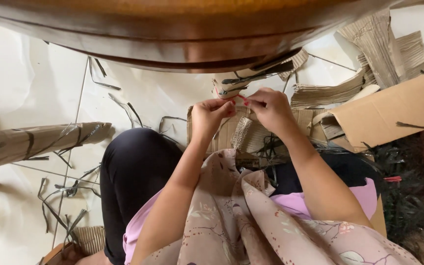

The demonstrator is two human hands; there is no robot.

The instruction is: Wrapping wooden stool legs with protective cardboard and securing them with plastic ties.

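My left hand (210,117) and my right hand (269,109) meet in front of me, fingertips pinched together on a small pale piece of cardboard wrapping (227,87) with dark straps and a thin red strip on it. The piece sits just under the rim of a large brown wooden surface (182,34). Both hands grip it from either side. Below them lie my lap, black trousers and a floral cloth.
A long wrapped cardboard roll (30,142) lies at the left on the white floor (20,83). Dark plastic straps (60,196) are scattered around. Torn corrugated cardboard (384,54) and a folded brown box flap (393,110) lie at the right, with a dark tangle (408,196) below.
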